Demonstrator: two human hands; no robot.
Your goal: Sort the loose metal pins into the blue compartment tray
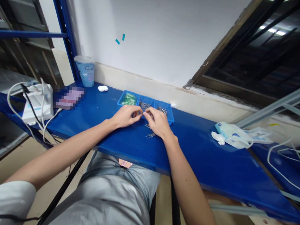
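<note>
My left hand [126, 116] and my right hand [158, 121] rest on the blue table [201, 156], fingertips meeting in a pinch just in front of a row of three small blue trays [145, 104]. Both hands have curled fingers closed on something too small to make out. The left tray holds green pieces [129, 98]; the middle and right trays hold small metal parts [144, 105]. A few loose metal parts [150, 135] lie on the table by my right wrist.
A plastic cup [85, 70] and a white earbud case [102, 88] stand at the back left. A white device with cables [37, 103] sits at the left edge. Packets and tissues [232, 134] lie at right, beside white cables [285, 164].
</note>
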